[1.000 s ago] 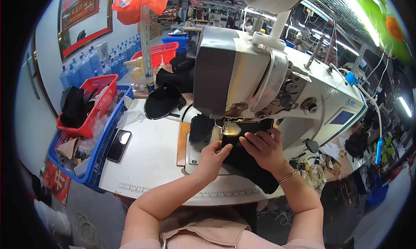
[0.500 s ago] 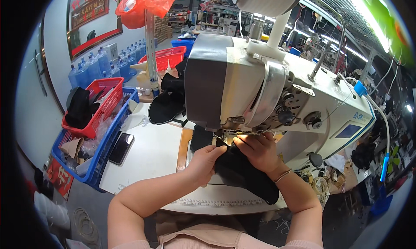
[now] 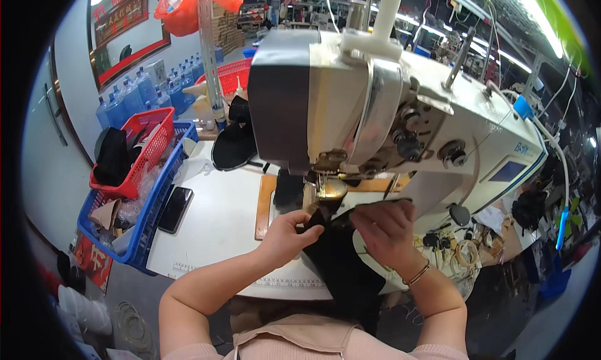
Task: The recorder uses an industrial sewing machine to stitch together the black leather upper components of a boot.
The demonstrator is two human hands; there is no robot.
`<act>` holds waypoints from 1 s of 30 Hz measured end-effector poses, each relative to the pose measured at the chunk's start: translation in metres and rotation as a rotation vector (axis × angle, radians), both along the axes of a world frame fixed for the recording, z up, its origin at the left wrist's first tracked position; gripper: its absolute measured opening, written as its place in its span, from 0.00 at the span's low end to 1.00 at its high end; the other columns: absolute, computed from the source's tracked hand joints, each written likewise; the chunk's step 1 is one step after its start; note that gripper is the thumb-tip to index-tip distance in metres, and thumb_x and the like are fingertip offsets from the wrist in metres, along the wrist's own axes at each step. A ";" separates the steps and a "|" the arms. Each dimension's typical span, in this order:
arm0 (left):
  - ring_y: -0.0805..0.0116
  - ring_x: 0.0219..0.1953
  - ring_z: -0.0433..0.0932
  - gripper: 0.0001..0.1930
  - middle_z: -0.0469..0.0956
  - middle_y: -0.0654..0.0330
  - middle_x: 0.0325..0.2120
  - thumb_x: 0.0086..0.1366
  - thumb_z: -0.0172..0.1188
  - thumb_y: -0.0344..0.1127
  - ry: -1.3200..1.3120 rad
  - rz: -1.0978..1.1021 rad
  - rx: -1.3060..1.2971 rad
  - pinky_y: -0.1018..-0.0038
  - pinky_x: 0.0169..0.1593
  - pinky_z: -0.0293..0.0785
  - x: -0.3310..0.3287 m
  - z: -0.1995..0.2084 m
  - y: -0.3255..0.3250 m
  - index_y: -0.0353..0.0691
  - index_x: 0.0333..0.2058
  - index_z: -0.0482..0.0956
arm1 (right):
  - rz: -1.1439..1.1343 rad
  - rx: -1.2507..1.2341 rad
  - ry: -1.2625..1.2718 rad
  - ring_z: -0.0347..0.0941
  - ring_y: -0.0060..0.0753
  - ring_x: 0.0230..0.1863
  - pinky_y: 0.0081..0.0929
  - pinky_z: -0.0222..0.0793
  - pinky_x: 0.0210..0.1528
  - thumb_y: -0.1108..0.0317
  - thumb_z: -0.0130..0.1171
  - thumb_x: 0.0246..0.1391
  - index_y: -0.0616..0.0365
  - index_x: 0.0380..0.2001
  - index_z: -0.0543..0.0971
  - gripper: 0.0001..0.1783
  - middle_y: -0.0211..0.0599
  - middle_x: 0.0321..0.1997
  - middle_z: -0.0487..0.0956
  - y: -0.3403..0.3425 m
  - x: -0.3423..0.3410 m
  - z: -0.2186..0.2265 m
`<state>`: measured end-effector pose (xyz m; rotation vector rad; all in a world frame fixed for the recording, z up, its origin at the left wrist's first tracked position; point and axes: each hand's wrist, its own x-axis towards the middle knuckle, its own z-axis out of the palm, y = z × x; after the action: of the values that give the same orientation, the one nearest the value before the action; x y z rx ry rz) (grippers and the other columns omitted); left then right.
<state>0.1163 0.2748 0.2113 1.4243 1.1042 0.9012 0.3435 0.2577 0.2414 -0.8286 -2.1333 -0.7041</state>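
A black fabric piece (image 3: 344, 272) hangs from the needle area of a white sewing machine (image 3: 438, 141) down over the table's front edge. My left hand (image 3: 289, 238) pinches a folded edge of it between thumb and fingers, just in front of the presser foot (image 3: 322, 188). On the other side, my right hand (image 3: 387, 235) grips the fabric, and a raised flap of it stands above the fingers. The thumb of the right hand is hidden. A lit spot shows on the plate by the needle. Another black piece (image 3: 289, 190) lies left of the foot.
A phone (image 3: 176, 210) rests on the white table (image 3: 216, 235) at left. Beside it, a red basket (image 3: 164, 134) sits on a blue crate (image 3: 134, 250). A black padded piece (image 3: 233, 148) lies behind the phone. Threads and small parts (image 3: 460, 244) are at right.
My right hand has drawn back from the needle area, lifting a fabric flap. The left hand has shifted slightly down. The fabric now hangs lower over the edge, and the view has moved a little.
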 end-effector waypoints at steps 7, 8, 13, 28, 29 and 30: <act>0.84 0.27 0.67 0.07 0.74 0.70 0.24 0.61 0.61 0.33 -0.247 0.000 -0.140 0.84 0.31 0.63 -0.019 -0.038 -0.020 0.34 0.33 0.78 | 0.004 -0.122 0.209 0.70 0.37 0.45 0.36 0.61 0.46 0.63 0.68 0.42 0.51 0.42 0.78 0.20 0.32 0.47 0.74 -0.034 -0.026 -0.036; 0.84 0.27 0.67 0.07 0.74 0.70 0.24 0.61 0.61 0.33 -0.244 -0.007 -0.110 0.83 0.31 0.64 -0.021 -0.041 -0.023 0.34 0.32 0.78 | 0.046 -0.125 0.210 0.70 0.38 0.46 0.36 0.60 0.47 0.61 0.68 0.42 0.51 0.42 0.78 0.21 0.33 0.48 0.74 -0.036 -0.031 -0.037; 0.84 0.27 0.67 0.06 0.74 0.70 0.23 0.61 0.61 0.32 -0.222 -0.003 -0.068 0.83 0.31 0.65 -0.032 -0.049 -0.035 0.35 0.31 0.77 | -0.069 -0.372 0.185 0.64 0.41 0.54 0.45 0.48 0.62 0.59 0.71 0.36 0.51 0.48 0.76 0.31 0.31 0.47 0.73 -0.027 -0.044 -0.023; 0.77 0.30 0.72 0.05 0.74 0.60 0.38 0.54 0.64 0.24 -0.107 0.004 0.353 0.80 0.32 0.69 -0.042 -0.048 -0.060 0.31 0.29 0.77 | 0.142 -0.135 -0.128 0.72 0.22 0.42 0.50 0.46 0.64 0.67 0.62 0.33 0.41 0.31 0.79 0.15 0.17 0.27 0.70 -0.057 -0.043 -0.009; 0.76 0.30 0.73 0.06 0.75 0.60 0.38 0.53 0.65 0.24 -0.079 -0.003 0.429 0.80 0.32 0.69 -0.043 -0.045 -0.061 0.32 0.28 0.77 | 0.139 -0.153 -0.141 0.72 0.22 0.42 0.50 0.46 0.64 0.67 0.62 0.33 0.41 0.31 0.79 0.15 0.17 0.27 0.70 -0.057 -0.044 -0.005; 0.74 0.29 0.73 0.06 0.75 0.59 0.37 0.52 0.65 0.24 -0.039 -0.006 0.488 0.80 0.31 0.70 -0.044 -0.041 -0.061 0.33 0.28 0.77 | 0.143 -0.171 -0.180 0.72 0.22 0.40 0.48 0.49 0.62 0.67 0.61 0.34 0.43 0.33 0.79 0.16 0.19 0.27 0.70 -0.056 -0.045 0.001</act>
<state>0.0728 0.2141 0.1706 1.7917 0.8819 1.2461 0.2981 0.2021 0.2427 -0.7141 -2.4149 -0.5455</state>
